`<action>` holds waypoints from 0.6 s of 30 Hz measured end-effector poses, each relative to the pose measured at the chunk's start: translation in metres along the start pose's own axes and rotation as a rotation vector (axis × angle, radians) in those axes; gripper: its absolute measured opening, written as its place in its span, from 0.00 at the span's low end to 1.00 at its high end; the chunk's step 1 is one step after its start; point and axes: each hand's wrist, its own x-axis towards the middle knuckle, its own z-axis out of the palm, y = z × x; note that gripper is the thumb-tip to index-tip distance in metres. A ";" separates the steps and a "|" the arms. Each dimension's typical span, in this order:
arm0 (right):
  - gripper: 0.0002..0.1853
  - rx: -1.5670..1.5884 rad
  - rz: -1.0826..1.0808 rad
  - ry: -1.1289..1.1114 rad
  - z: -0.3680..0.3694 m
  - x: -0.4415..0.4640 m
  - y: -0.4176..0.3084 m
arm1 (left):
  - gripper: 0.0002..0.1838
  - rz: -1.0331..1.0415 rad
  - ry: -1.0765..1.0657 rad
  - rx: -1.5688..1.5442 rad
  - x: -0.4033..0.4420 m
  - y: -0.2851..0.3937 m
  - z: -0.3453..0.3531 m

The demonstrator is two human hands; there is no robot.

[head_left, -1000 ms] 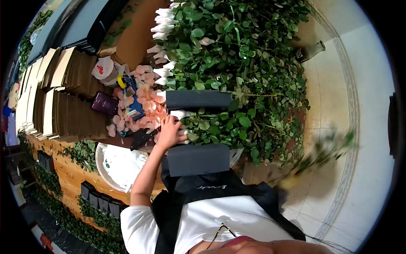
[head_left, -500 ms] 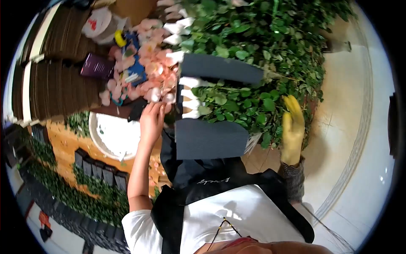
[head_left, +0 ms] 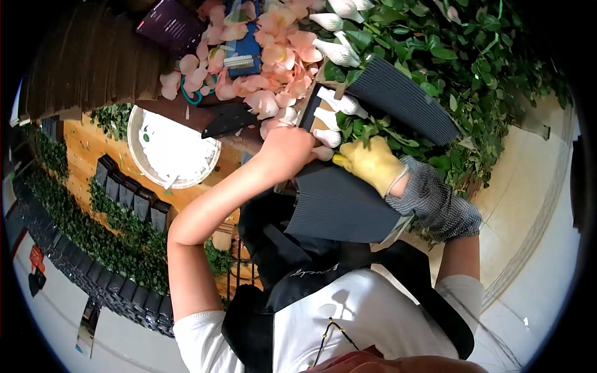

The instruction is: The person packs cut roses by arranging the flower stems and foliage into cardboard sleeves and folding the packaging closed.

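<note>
My bare left hand (head_left: 291, 149) is closed at the base of a row of flower buds in white mesh sleeves (head_left: 327, 118). Its fingertips are at the lowest sleeved bud (head_left: 322, 153). My right hand (head_left: 369, 163), in a yellow glove with a grey checked cuff, is closed just right of that bud, over the leafy stems; what lies in its fingers is hidden. Dark grey corrugated cardboard (head_left: 348, 204) lies below both hands. A second corrugated sheet (head_left: 405, 102) leans above the row.
Pink petals (head_left: 280, 53) cover the area at upper left, with a blue tool (head_left: 244, 46) and a black-handled item (head_left: 230, 121). A purple box (head_left: 170, 26) and cardboard stacks (head_left: 93, 68) stand farther left. A white tub (head_left: 132, 133) sits below. Leafy stems (head_left: 435, 56) fill the upper right.
My gloved right hand has come left from the foliage's outer edge to the sleeved buds. My left hand has moved right from the petals to the lowest bud. The lower cardboard is tilted.
</note>
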 end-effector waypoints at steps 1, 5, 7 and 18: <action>0.16 0.008 -0.008 -0.009 0.002 -0.003 -0.001 | 0.15 -0.009 -0.007 -0.008 -0.001 -0.004 0.003; 0.09 -0.069 -0.064 0.151 0.012 -0.010 0.000 | 0.08 0.244 0.139 -0.897 -0.022 -0.027 -0.009; 0.08 -0.148 -0.018 0.107 0.024 -0.009 0.000 | 0.10 0.137 0.496 -0.881 -0.050 -0.056 -0.026; 0.13 0.015 0.047 0.093 0.031 -0.009 0.026 | 0.16 0.004 0.405 -0.090 0.012 -0.001 0.007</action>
